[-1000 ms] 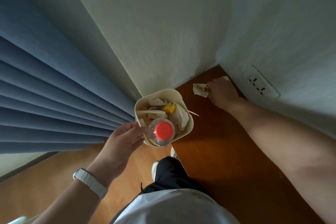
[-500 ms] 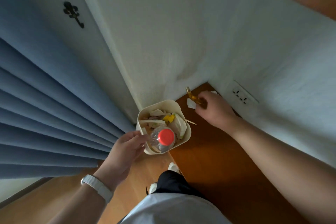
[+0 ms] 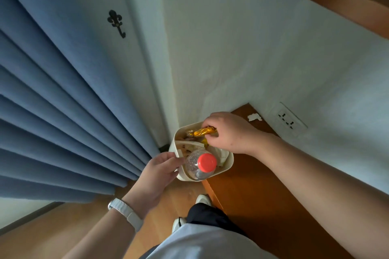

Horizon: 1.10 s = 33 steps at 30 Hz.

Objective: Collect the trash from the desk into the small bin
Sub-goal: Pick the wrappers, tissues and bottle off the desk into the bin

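My left hand point(image 3: 160, 171) grips the near rim of a small cream bin point(image 3: 228, 164), holding it in the air beside the desk's left edge. Inside the bin are crumpled papers and a clear plastic bottle with a red cap point(image 3: 207, 162). My right hand point(image 3: 228, 132) is over the far side of the bin, its fingers closed on a gold foil wrapper point(image 3: 205, 131) just above the trash. A small white scrap of paper point(image 3: 254, 117) lies on the brown wooden desk point(image 3: 263, 191) in the far corner by the wall.
Blue curtains point(image 3: 63, 111) hang at the left, close to the bin. White walls meet behind the desk corner; a power socket point(image 3: 287, 121) sits low on the right wall. A black hook point(image 3: 117, 23) is on the wall. Wooden floor and my shoes point(image 3: 203, 198) are below.
My right hand picked the gold wrapper up from the desk corner and carried it left over the bin. The white paper scrap stayed on the desk. The left hand kept holding the bin.
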Available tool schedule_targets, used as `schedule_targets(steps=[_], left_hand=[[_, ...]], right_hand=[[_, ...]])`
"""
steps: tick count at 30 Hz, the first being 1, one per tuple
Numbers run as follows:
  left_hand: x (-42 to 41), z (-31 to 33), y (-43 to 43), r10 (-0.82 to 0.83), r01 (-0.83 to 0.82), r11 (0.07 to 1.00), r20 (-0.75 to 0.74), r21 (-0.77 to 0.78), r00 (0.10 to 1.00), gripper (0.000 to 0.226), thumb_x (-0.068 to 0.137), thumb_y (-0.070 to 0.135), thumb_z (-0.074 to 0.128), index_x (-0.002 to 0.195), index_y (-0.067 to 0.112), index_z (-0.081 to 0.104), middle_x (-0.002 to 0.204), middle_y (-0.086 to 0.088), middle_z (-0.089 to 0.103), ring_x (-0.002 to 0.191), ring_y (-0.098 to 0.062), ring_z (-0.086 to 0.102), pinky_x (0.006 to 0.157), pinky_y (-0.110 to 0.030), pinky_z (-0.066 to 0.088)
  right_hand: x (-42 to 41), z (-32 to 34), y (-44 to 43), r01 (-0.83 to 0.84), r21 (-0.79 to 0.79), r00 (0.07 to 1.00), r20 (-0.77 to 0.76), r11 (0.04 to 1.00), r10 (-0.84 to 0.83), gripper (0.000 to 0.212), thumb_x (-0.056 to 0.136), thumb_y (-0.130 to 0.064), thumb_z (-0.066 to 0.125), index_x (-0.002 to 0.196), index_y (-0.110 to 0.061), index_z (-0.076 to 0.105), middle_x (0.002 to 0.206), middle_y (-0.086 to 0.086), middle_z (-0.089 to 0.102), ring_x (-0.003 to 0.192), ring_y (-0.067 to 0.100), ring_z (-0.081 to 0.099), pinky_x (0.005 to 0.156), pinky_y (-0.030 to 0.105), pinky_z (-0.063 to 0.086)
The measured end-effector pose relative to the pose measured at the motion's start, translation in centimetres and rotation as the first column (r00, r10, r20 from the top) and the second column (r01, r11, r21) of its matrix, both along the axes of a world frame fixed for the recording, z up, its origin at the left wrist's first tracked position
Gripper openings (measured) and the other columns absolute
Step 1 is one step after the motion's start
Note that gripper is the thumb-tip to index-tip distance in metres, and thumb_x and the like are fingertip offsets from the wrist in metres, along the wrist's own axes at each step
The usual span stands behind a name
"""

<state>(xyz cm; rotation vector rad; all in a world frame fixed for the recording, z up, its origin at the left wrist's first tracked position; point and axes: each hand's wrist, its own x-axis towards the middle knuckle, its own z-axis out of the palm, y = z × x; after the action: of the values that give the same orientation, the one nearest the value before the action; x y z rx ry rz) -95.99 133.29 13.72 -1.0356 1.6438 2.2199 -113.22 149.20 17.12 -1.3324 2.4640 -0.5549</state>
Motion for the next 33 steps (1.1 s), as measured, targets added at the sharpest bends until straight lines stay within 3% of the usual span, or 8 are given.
schedule_targets(steps=[4, 9, 11, 15, 19, 22, 28, 33], left_hand=[[0.3, 0.0, -0.1, 0.030, -0.030, 0.999, 0.003, 0.013, 1.000, 0.029, 0.093, 0.013, 0.063, 0.115, -0.006, 0.064, 0.113, -0.024, 0.074, 0.101, -0.029, 0.070, 0.096, -0.035, 0.054], [-0.1, -0.3, -0.2, 0.059, -0.059, 0.998, 0.001, 0.035, 0.998, 0.044, 0.087, 0.019, 0.070, 0.117, -0.012, 0.059, 0.117, -0.030, 0.070, 0.103, -0.032, 0.066, 0.108, -0.044, 0.048], [-0.4, -0.5, -0.1, 0.057, -0.057, 0.998, 0.007, 0.039, 0.998, 0.054, 0.075, 0.027, 0.073, 0.114, -0.009, 0.062, 0.107, -0.026, 0.071, 0.100, -0.030, 0.064, 0.110, -0.047, 0.046], [-0.8, -0.9, -0.1, 0.047, -0.048, 0.998, 0.016, 0.028, 0.999, 0.045, 0.068, 0.032, 0.075, 0.103, 0.004, 0.067, 0.099, -0.017, 0.073, 0.097, -0.026, 0.065, 0.110, -0.047, 0.046], [-1.4, -1.4, 0.0, 0.048, -0.047, 0.999, 0.024, -0.006, 0.999, 0.057, 0.068, 0.032, 0.077, 0.111, -0.005, 0.064, 0.112, -0.029, 0.071, 0.100, -0.030, 0.067, 0.106, -0.046, 0.049], [-1.8, -1.8, 0.0, 0.033, -0.032, 0.999, 0.039, -0.014, 0.999, 0.041, 0.088, 0.020, 0.069, 0.116, -0.009, 0.062, 0.107, -0.023, 0.075, 0.098, -0.030, 0.072, 0.096, -0.038, 0.053], [-2.7, -1.8, 0.4, 0.077, -0.075, 0.997, 0.050, -0.036, 0.996, 0.034, 0.086, 0.018, 0.066, 0.111, -0.005, 0.065, 0.106, -0.022, 0.076, 0.105, -0.035, 0.070, 0.102, -0.044, 0.050], [-3.2, -1.8, 0.4, 0.079, -0.076, 0.996, 0.060, -0.044, 0.995, 0.035, 0.082, 0.019, 0.069, 0.109, -0.004, 0.066, 0.107, -0.023, 0.076, 0.099, -0.031, 0.071, 0.101, -0.043, 0.051]], right_hand=[[0.4, -0.6, -1.6, -0.043, 0.007, 0.999, 0.014, 0.999, 0.043, 0.024, 0.091, -0.031, 0.058, 0.108, -0.017, 0.067, 0.097, -0.004, 0.063, 0.089, 0.014, 0.058, 0.079, 0.036, 0.052], [-0.7, -1.3, -1.3, -0.032, -0.053, 0.999, 0.017, 0.998, 0.032, 0.030, 0.092, -0.038, 0.060, 0.113, -0.017, 0.067, 0.103, -0.008, 0.062, 0.094, 0.009, 0.056, 0.081, 0.026, 0.047], [-1.6, -1.8, -0.4, 0.031, -0.092, 0.998, 0.051, 0.995, -0.027, 0.030, 0.092, -0.041, 0.059, 0.112, -0.018, 0.066, 0.100, -0.010, 0.060, 0.090, 0.006, 0.055, 0.077, 0.022, 0.044], [-4.6, -4.2, 2.3, 0.322, -0.128, 0.943, 0.130, 0.938, -0.306, 0.021, 0.095, -0.033, 0.058, 0.108, -0.019, 0.065, 0.102, -0.009, 0.061, 0.092, 0.009, 0.059, 0.079, 0.028, 0.049], [-8.1, -9.7, 4.9, 0.450, 0.061, 0.886, 0.093, 0.891, -0.454, 0.025, 0.096, -0.032, 0.053, 0.116, -0.020, 0.061, 0.113, -0.002, 0.061, 0.094, 0.013, 0.057, 0.078, 0.032, 0.046], [-9.7, -13.1, 5.8, 0.417, 0.207, 0.896, 0.073, 0.885, -0.439, 0.037, 0.095, -0.030, 0.056, 0.130, -0.019, 0.054, 0.127, 0.002, 0.053, 0.105, 0.019, 0.056, 0.085, 0.035, 0.046], [-11.1, -17.2, 5.8, 0.353, 0.261, 0.931, -0.001, 0.899, -0.365, 0.049, 0.091, -0.027, 0.061, 0.138, -0.018, 0.048, 0.132, 0.006, 0.048, 0.119, 0.028, 0.050, 0.093, 0.041, 0.047], [-11.4, -19.3, 5.1, 0.372, 0.253, 0.925, -0.024, 0.893, -0.378, 0.029, 0.093, -0.017, 0.055, 0.120, -0.009, 0.058, 0.118, 0.013, 0.051, 0.108, 0.031, 0.051, 0.086, 0.041, 0.047]])
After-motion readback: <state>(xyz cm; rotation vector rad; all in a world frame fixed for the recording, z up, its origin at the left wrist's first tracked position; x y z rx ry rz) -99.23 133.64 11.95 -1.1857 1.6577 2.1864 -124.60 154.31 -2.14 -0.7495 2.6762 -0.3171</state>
